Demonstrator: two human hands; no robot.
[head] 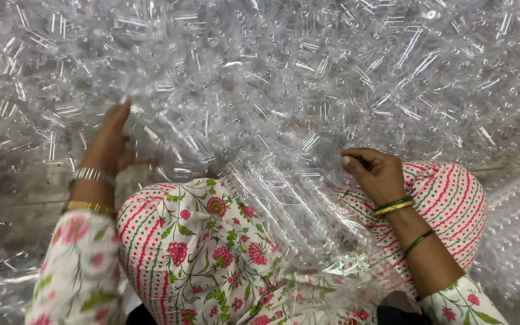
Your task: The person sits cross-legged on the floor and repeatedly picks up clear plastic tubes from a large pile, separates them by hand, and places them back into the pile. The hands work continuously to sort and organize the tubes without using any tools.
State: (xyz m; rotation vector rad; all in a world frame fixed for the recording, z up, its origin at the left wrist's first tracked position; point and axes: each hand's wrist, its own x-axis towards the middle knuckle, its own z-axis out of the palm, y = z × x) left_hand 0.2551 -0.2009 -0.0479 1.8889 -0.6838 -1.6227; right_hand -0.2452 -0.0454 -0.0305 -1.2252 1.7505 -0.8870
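Heap: I see a great heap of clear plastic pieces [284, 72] filling the whole upper view from left edge to right edge; no bare border shows along the top.
Open room: the only uncovered ground I find is a strip of grey floor [28, 195] at the left, below the heap and beside my left forearm; more clear plastic lies at the lower left and right corners.
Lap: my knees in flowered cloth [200, 247] take up the lower middle; a clear plastic sheet of moulded pieces [284, 204] lies across them and runs up into the heap.
Left hand: the left hand [111, 141] reaches up into the heap's near edge; its fingers [118, 114] are stretched and loosely spread, tips pressed among the pieces; I cannot tell whether they grip anything.
Right hand: the right hand [375, 171] sits at the sheet's right edge above my right knee; its fingers [356, 161] are curled in tight, pinching the sheet's edge.
Wrists: metal bangles [91, 176] on the left; green and gold bangles [394, 206] on the right.
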